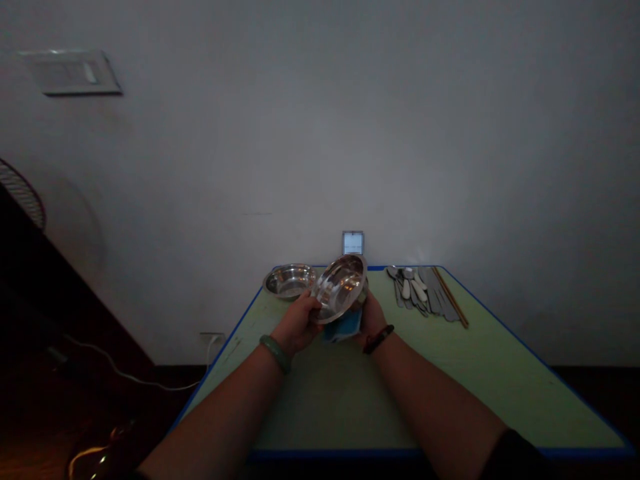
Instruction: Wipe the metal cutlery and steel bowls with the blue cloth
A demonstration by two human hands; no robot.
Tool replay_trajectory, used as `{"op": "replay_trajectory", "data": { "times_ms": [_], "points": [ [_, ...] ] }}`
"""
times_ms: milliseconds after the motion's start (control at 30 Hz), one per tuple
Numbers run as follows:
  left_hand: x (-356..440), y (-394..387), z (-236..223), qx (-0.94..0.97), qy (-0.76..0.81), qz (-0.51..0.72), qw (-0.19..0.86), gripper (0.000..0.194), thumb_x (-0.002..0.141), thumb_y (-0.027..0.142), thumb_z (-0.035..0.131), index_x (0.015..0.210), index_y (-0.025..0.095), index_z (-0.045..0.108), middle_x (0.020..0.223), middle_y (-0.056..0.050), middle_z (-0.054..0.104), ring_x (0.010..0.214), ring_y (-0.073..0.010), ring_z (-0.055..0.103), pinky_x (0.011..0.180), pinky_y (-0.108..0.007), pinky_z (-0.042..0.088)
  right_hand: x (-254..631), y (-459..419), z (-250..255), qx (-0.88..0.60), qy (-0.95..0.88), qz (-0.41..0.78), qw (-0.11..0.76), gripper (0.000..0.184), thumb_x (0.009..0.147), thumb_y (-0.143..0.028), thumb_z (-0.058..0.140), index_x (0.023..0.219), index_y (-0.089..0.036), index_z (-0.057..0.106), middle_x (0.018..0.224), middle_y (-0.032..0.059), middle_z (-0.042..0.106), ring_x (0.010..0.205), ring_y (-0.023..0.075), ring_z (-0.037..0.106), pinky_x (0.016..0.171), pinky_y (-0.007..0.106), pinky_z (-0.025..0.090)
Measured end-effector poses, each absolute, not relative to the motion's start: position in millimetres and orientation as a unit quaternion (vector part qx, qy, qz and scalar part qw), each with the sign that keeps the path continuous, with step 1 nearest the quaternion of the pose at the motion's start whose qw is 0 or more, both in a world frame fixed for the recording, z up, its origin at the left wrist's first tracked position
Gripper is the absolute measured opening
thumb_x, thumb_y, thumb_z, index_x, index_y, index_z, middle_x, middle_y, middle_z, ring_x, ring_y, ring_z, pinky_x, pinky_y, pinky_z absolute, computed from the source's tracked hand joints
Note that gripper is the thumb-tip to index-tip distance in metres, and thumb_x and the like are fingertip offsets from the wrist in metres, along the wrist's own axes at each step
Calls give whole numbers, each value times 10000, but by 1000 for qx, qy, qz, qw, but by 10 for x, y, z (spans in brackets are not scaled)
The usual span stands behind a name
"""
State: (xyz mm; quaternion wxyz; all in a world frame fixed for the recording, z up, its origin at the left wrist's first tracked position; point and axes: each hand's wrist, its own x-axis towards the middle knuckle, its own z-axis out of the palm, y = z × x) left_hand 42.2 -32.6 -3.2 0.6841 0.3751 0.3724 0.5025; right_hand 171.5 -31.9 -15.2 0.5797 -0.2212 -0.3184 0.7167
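Observation:
Both my hands hold up a shiny steel bowl, tilted so its hollow faces me. My left hand, with a green bangle on the wrist, grips the bowl's left rim. At the bowl's lower right, my right hand, with a dark band on the wrist, presses a blue cloth against the bowl's underside. A second steel bowl rests on the green table just left of the held one.
Several spoons and flat utensils lie with a pair of chopsticks at the table's far right. A small lit screen stands against the wall. A fan and a white cable are at the left.

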Motion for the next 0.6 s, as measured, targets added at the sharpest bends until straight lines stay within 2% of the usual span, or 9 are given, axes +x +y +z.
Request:
{"op": "replay_trajectory", "data": {
  "times_ms": [133,300,600],
  "points": [
    [409,-268,-62,369,377,565,635,240,571,104,552,763,209,452,502,93,422,376,-57,391,341,-151,286,1674,-322,-237,-282,-303,721,556,219,779,-397,553,855,-224,663,814,26,723,1033,229,620,932,425,468],
    [371,-203,-53,322,417,634,566,283,574,90,548,817,212,468,591,71,497,425,-57,436,374,-150,310,1603,-318,-359,-310,-304,722,538,274,807,-436,541,870,-197,661,790,40,720,984,238,642,921,438,477],
    [353,-182,-55,303,414,647,564,298,550,72,515,810,206,461,623,64,509,485,-68,486,425,-154,375,1584,-319,-454,-292,-426,573,636,367,776,-472,600,1062,-243,618,1154,8,644,1187,194,509,1083,394,311]
  ]
}}
